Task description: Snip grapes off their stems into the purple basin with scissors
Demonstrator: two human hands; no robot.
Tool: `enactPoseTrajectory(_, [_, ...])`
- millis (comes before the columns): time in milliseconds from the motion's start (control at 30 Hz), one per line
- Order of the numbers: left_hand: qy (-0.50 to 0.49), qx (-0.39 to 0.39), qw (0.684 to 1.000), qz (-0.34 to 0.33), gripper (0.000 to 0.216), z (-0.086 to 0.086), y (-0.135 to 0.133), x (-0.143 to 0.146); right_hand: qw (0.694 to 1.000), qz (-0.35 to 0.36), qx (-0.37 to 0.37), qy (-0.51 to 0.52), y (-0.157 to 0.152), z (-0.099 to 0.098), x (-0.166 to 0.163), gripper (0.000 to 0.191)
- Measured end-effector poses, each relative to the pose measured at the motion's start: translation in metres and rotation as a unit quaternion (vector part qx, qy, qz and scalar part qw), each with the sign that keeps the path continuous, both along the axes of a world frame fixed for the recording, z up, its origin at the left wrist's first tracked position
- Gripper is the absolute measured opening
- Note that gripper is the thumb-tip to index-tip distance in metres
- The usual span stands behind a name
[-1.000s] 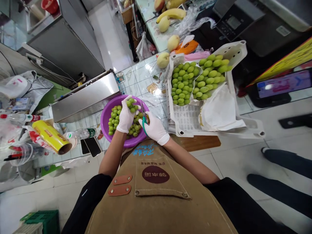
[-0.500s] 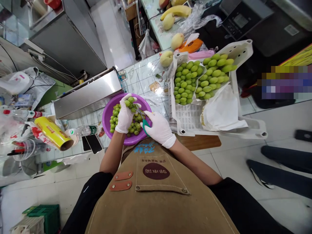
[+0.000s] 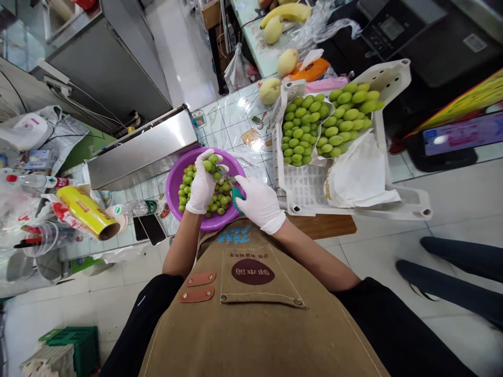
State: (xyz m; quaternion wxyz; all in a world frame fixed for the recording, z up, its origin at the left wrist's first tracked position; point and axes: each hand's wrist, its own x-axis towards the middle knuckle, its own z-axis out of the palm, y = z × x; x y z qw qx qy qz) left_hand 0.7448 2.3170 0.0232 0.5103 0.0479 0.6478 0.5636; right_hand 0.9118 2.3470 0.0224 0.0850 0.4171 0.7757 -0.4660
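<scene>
Over a purple basin (image 3: pixel 173 184), my gloved left hand (image 3: pixel 201 187) is closed around a small bunch of green grapes (image 3: pixel 211 161). My gloved right hand (image 3: pixel 260 201) grips green-handled scissors (image 3: pixel 237 199), whose blades point left at the bunch. Loose grapes (image 3: pixel 220 201) lie in the basin beneath both hands. To the right, a white plastic crate (image 3: pixel 294 191) holds larger bunches of green grapes (image 3: pixel 301 131) in paper wrapping. My fingers partly hide the stems and the blade tips.
A long steel box (image 3: pixel 145 152) stands left of the basin. Nearby are a yellow film roll (image 3: pixel 87 212), a plastic bottle (image 3: pixel 137 208) and a phone (image 3: pixel 153 229). Pale round fruits (image 3: pixel 270 91) and a banana (image 3: pixel 286 13) lie beyond. Another person's legs (image 3: pixel 451 283) show at right.
The view has shifted slightly. My left hand keeps its hold on the bunch, and the scissors stay beside it in my right hand. The other person's foot has moved a little.
</scene>
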Motion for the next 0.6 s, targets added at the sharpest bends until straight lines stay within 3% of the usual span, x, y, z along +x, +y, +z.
enactPoseTrajectory(267, [-0.020,-0.049,0.998,0.016,0.050,-0.006,-0.004,-0.004,0.996,0.068,-0.035,-0.051,0.005,0.000,-0.003,0.045])
enactPoseTrajectory(600, [-0.035,-0.118,0.990,0.075,0.056,-0.014,-0.014,0.008,0.993,0.060,-0.083,-0.055,-0.013,-0.013,-0.008,0.033])
